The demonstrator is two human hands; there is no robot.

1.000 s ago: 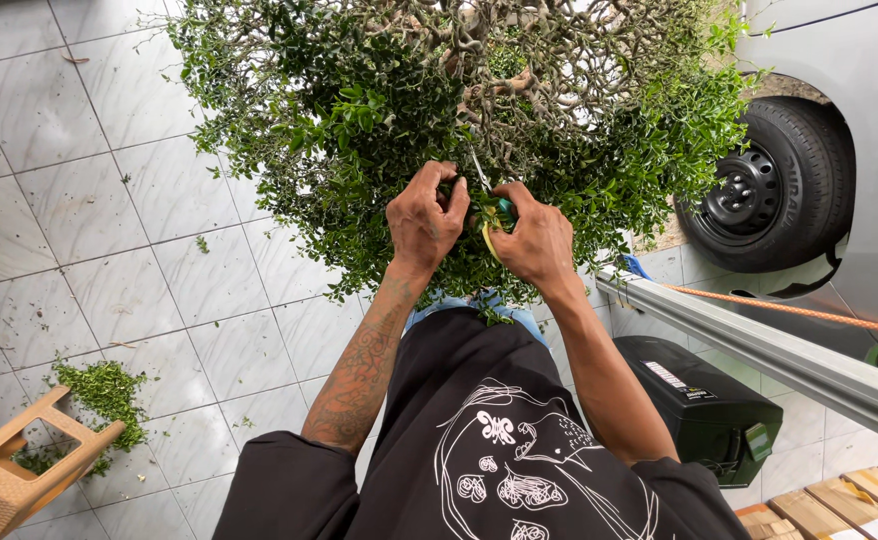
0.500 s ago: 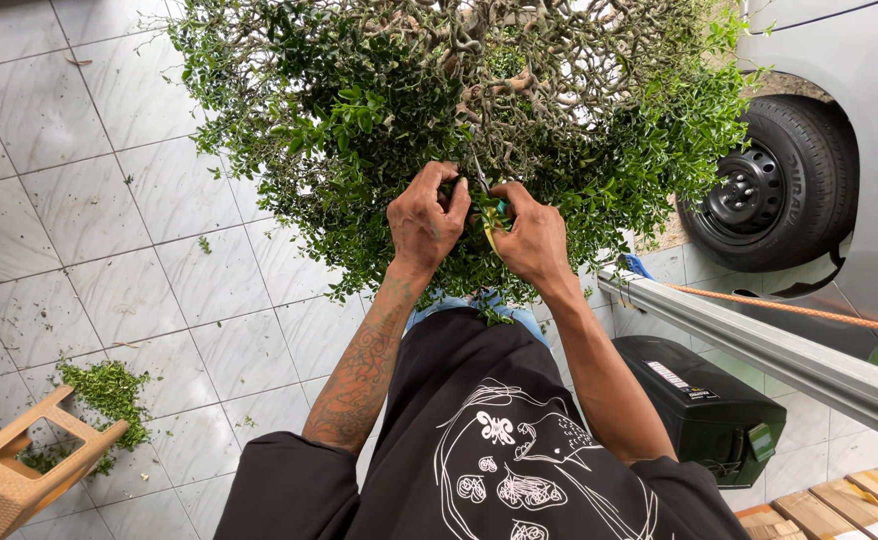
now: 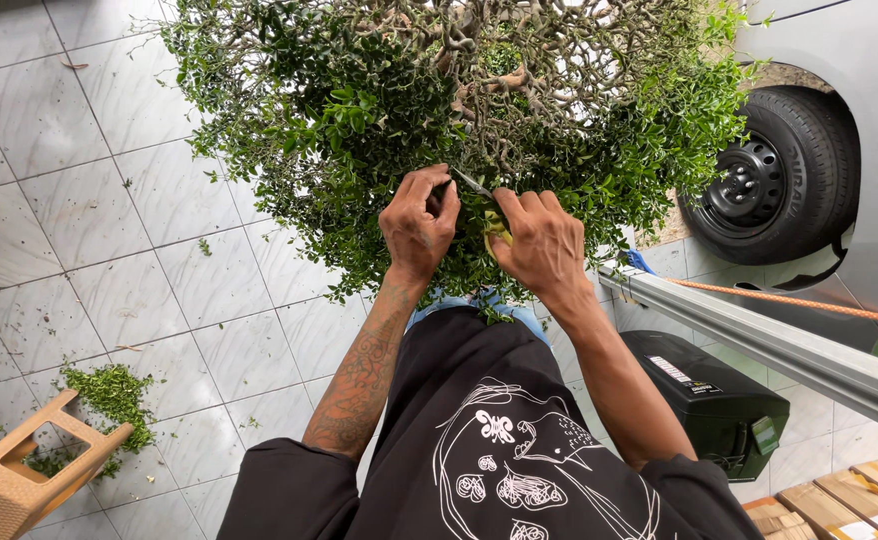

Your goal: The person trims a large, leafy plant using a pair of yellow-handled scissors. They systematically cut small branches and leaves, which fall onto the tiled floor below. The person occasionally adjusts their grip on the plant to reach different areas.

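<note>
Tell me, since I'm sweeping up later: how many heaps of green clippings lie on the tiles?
1 clear heap of clippings, on the tiles at lower left beside the tan plastic stool. A few loose bits lie nearby; more may be hidden under the shrub.

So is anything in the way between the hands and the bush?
Nothing visible. Both the left hand and the right hand are already in the leafy bush, with shears between them touching the twigs.

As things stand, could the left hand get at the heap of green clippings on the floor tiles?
Probably not: the left hand is up in the bush, while the clippings lie low on the tiles beside the stool, seemingly beyond arm's reach.
</note>
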